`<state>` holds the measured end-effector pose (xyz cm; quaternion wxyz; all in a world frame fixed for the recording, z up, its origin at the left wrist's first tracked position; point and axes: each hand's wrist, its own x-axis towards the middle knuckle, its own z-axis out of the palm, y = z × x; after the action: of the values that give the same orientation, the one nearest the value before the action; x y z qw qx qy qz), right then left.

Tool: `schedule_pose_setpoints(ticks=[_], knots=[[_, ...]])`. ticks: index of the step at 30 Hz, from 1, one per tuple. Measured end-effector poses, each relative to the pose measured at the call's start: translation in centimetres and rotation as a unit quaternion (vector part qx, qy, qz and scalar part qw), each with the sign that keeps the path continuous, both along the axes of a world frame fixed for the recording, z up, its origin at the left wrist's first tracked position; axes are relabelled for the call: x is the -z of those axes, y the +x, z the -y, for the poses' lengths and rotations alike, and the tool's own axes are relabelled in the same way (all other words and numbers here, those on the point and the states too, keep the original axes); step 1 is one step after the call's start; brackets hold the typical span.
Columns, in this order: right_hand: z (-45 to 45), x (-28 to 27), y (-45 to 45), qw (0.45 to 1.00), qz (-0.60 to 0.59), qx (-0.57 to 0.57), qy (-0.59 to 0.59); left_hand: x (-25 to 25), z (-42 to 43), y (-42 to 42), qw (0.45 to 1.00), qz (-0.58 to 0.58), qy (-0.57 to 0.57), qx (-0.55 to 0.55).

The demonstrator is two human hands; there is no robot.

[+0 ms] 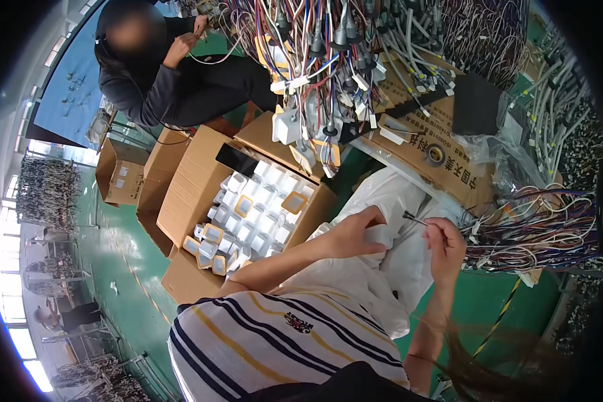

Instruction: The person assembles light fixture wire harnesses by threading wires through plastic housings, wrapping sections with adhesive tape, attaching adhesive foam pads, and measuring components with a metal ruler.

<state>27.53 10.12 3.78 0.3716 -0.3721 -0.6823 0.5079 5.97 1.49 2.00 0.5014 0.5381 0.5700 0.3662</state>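
My left hand (355,233) hovers over my lap, its thumb and fingers curved apart with nothing visible between them. To its right, my right hand (445,245) is closed in a pinch on a short, thin piece with dark ends (415,218), perhaps a wire end; it is too small to name surely. The piece points toward my left hand without touching it. Beneath both hands lies white cloth or sheeting (398,194) over my legs. Left of my left arm, an open cardboard box (194,184) holds many white plastic housings (264,218), some with orange-yellow rims.
Bundles of wires with connectors (342,40) hang ahead. More wire bundles (536,234) lie at right, beside a flattened printed carton (442,151) and clear plastic (509,161). A dark phone-like slab (237,159) rests on the box. A co-worker (161,74) sits at upper left, handling a wire.
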Motion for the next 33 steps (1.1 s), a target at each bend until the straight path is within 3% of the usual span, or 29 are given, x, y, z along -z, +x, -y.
schedule_pose_setpoints(ticks=[1,2,6,13,20,27,30,33], knots=[[0.1,-0.3,-0.2,0.998,-0.031,-0.014,-0.058,-0.3,-0.2,-0.3,1.000,-0.009,-0.015,0.005],[0.0,-0.2,-0.6,0.998,-0.033,-0.043,-0.041,-0.8,-0.5,-0.7,0.999,-0.018,-0.030,0.011],[0.0,-0.9,-2.6,0.987,0.041,-0.104,0.115,-1.2,-1.0,-0.5,0.998,0.059,0.014,-0.024],[-1.2,-4.7,-3.2,0.977,0.043,-0.004,0.210,-2.6,-2.1,0.1,0.988,-0.009,0.121,-0.097],[-1.5,-6.8,-2.7,0.986,0.045,0.024,0.159,-3.5,-2.1,0.7,0.982,0.035,0.137,-0.124],[-1.2,-6.4,-2.3,0.981,0.041,0.013,0.188,-3.9,-1.8,0.4,0.989,0.067,0.085,-0.099],[-1.0,-5.6,-2.5,0.978,0.037,-0.001,0.204,-4.0,-1.7,0.5,0.988,0.052,0.105,-0.100],[-0.6,-6.4,-2.4,0.980,0.083,-0.003,0.179,-4.2,-1.4,1.3,0.973,-0.072,0.174,-0.135]])
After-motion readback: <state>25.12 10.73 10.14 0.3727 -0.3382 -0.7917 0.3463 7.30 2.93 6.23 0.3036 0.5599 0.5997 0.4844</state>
